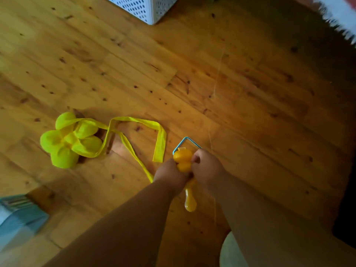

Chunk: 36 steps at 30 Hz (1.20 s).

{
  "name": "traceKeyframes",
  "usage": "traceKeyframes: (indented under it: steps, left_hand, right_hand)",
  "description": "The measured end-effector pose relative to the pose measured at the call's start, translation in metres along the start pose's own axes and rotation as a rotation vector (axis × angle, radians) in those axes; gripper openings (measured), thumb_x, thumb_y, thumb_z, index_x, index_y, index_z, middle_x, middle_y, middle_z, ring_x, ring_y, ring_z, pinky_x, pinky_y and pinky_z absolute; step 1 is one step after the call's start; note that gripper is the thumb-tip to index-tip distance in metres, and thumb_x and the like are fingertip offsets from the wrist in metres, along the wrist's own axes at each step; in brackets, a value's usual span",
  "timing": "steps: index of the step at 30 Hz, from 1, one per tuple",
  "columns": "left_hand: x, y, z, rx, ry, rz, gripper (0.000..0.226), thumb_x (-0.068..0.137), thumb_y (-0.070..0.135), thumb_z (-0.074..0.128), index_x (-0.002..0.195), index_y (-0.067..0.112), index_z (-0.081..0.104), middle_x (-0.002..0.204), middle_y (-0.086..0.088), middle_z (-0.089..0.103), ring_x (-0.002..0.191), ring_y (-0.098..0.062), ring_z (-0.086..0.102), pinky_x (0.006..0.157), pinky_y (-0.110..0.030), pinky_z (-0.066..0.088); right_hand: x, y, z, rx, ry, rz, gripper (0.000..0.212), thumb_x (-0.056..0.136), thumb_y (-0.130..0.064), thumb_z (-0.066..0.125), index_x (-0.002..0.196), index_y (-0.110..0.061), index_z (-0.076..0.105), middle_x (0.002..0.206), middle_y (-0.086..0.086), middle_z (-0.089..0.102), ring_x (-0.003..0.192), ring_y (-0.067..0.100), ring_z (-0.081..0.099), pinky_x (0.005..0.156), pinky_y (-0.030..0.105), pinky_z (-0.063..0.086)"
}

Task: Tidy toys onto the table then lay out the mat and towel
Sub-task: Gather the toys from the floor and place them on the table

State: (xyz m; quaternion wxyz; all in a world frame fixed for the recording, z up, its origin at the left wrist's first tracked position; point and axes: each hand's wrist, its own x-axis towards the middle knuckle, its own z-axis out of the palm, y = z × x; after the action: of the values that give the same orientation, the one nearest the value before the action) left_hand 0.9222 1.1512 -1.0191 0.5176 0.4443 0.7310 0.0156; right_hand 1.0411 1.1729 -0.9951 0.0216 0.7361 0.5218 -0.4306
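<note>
An orange plastic toy [183, 158] with round lobes, a thin blue wire loop at its top and a long orange handle [189, 203] is held low over the wooden floor. My left hand [169, 175] grips its left side and my right hand [207, 167] grips its right side, fingers curled round it. To the left on the floor lies a yellow-green fabric flower toy [67, 140] with long yellow ribbon straps [134, 120] trailing toward my hands; one strap end passes under my left hand.
A white perforated plastic basket [148, 8] stands at the top of the view. A fringed white cloth edge [339, 14] lies at the top right. A blue and white object [17, 214] sits at the lower left. A pale rounded shape [231, 253] shows at the bottom.
</note>
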Motion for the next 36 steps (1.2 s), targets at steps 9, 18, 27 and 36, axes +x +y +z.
traceKeyframes:
  steps: [9, 18, 27, 36]
  left_hand:
    - [-0.027, -0.031, -0.051, -0.304, 0.178, -0.097, 0.042, 0.07, 0.041, 0.074, 0.107, 0.026, 0.062, 0.091, 0.002, 0.068, 0.085, -0.022, 0.066, 0.083, -0.044, 0.057]
    - [-0.034, -0.054, -0.09, -0.302, 0.275, -0.179, 0.048, 0.073, 0.039, 0.074, 0.118, 0.03, 0.059, 0.082, 0.011, 0.06, 0.072, -0.006, 0.056, 0.054, -0.023, 0.041]
    - [-0.032, -0.04, -0.112, -0.198, 0.268, -0.112, 0.044, 0.073, 0.037, 0.073, 0.114, 0.033, 0.055, 0.081, 0.016, 0.055, 0.073, -0.004, 0.056, 0.053, -0.021, 0.042]
    - [-0.04, -0.058, -0.108, -0.243, 0.25, -0.192, 0.041, 0.062, 0.04, 0.068, 0.1, 0.035, 0.054, 0.084, 0.001, 0.068, 0.075, -0.021, 0.069, 0.068, -0.037, 0.059]
  right_hand:
    - [0.009, -0.005, 0.009, -0.681, -0.024, -0.254, 0.045, 0.089, -0.041, 0.059, 0.129, -0.024, 0.047, 0.136, 0.008, 0.047, 0.125, 0.027, 0.046, 0.099, 0.04, 0.04]
    - [0.011, -0.02, 0.039, -0.898, -0.053, -0.289, 0.04, 0.091, -0.033, 0.044, 0.127, -0.02, 0.054, 0.138, 0.004, 0.05, 0.131, 0.026, 0.039, 0.105, 0.042, 0.033]
    - [0.049, -0.024, 0.02, -0.672, 0.032, 0.01, 0.028, 0.096, -0.021, 0.045, 0.122, -0.017, 0.056, 0.131, 0.004, 0.06, 0.122, 0.022, 0.057, 0.093, 0.034, 0.049]
    - [0.039, -0.027, 0.018, -0.563, 0.081, -0.005, 0.028, 0.097, -0.024, 0.044, 0.121, -0.011, 0.048, 0.122, 0.01, 0.06, 0.111, 0.029, 0.06, 0.085, 0.037, 0.049]
